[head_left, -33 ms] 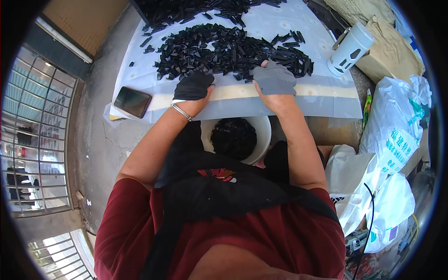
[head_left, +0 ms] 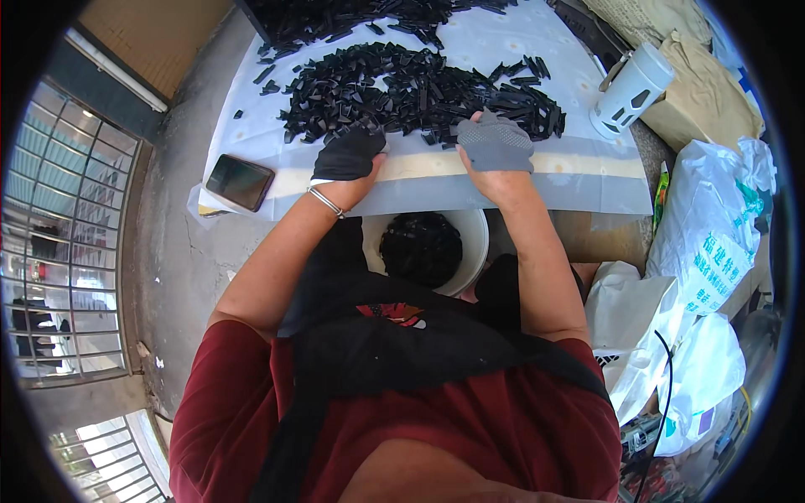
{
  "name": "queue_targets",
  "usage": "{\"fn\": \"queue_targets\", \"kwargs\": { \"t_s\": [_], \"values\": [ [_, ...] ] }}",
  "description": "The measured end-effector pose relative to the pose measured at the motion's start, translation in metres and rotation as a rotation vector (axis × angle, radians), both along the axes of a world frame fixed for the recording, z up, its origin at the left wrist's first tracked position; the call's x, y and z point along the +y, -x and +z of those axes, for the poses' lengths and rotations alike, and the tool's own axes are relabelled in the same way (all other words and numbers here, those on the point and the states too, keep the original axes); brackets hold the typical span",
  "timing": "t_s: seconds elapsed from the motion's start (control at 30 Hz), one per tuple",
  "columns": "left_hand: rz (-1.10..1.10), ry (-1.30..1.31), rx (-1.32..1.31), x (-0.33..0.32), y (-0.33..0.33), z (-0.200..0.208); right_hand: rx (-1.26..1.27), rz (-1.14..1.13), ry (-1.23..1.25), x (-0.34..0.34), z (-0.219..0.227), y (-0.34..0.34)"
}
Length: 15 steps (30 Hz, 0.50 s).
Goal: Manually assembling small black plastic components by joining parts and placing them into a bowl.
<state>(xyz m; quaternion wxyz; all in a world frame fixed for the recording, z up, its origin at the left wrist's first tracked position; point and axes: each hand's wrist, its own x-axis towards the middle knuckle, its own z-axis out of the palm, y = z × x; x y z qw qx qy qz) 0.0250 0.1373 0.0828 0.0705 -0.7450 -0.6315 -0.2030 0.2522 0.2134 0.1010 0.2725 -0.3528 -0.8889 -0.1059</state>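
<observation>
A pile of small black plastic-looking pieces (head_left: 360, 88) lies across the covered table. At its near left edge is my left hand (head_left: 350, 154), in a black glove, with the fingers curled against the pieces. My right hand (head_left: 495, 144), in a grey dotted glove, rests at the near right edge, closed, its bare fingertips up against the pieces. What either hand grips is hidden by the gloves and too small to make out. Below the table edge, between my forearms, a white bucket (head_left: 476, 239) holds more black pieces (head_left: 421, 249).
A phone (head_left: 240, 183) lies at the table's left corner. A white tumbler (head_left: 632, 88) stands at the right edge. More black pieces (head_left: 352, 12) spread at the back. White plastic bags (head_left: 700, 218) crowd the right side; a barred window (head_left: 63, 243) is at the left.
</observation>
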Motion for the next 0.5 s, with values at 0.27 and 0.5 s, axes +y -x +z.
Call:
{"fn": "queue_targets", "kwargs": {
  "t_s": [0.27, 0.5],
  "values": [
    [0.086, 0.142, -0.502, -0.016, 0.003, 0.018, 0.051, -0.091, -0.027, 0.001, -0.003, 0.001],
    [0.148, 0.43, -1.006, -0.023, -0.011, 0.02, 0.085, -0.018, -0.007, -0.01, 0.005, -0.01]
  ]
}}
